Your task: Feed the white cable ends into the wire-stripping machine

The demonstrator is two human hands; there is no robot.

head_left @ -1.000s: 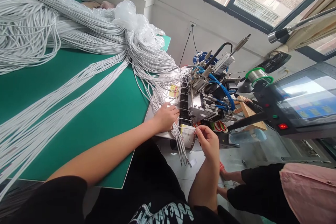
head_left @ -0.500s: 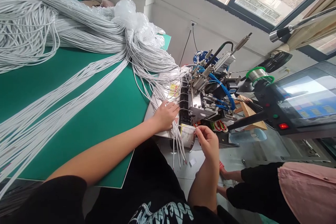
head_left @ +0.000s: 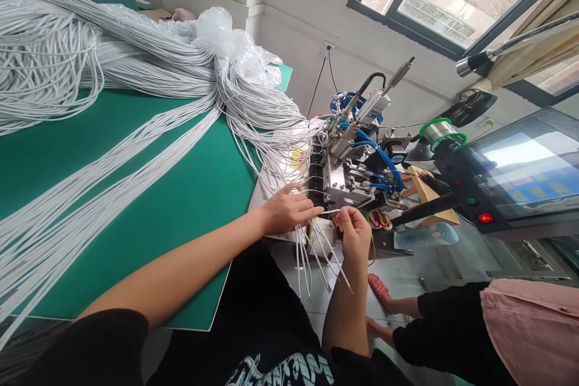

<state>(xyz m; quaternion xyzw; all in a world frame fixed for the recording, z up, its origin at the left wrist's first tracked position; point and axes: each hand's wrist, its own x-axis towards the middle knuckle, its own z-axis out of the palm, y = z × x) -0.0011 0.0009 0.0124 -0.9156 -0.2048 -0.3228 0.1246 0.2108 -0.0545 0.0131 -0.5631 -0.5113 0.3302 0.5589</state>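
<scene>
My left hand rests on the metal plate at the machine's front, fingers stretched toward a thin white cable end and touching it. My right hand is pinched closed on the same cable end just right of the left fingertips. Several loose white cable ends hang down below both hands over the table edge. The soldering machine with blue hoses and a black fixture row stands just beyond the hands.
A huge bundle of white cables spreads across the green table. A control box with a screen and a red light is at right. A solder spool sits behind. Another person in black and pink sits lower right.
My left hand slid right with fingers extended to the cable end. My right hand moved slightly down and left. More cable ends now hang below the hands.
</scene>
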